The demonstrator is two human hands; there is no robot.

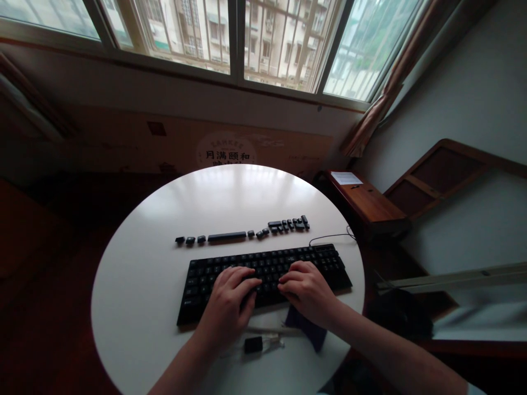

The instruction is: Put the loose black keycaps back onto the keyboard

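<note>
A black keyboard lies across the white round table, its cable leaving from the far right corner. My left hand rests over its middle-left keys, fingers bent and stretched to the right, thumb apart below them. Over the middle-right keys lies my right hand, its fingers curved and slightly apart, fingertips touching the keyboard. Neither hand visibly holds anything. Beyond the keyboard sits a row of loose black keycaps with a long space bar keycap; several more keycaps cluster at its right end.
Near me on the table lie a small black-and-clear tool, perhaps a keycap puller, and a dark purple cloth or pouch, partly under my right forearm. A thin cable runs off the right edge. A wooden stand with paper is beyond.
</note>
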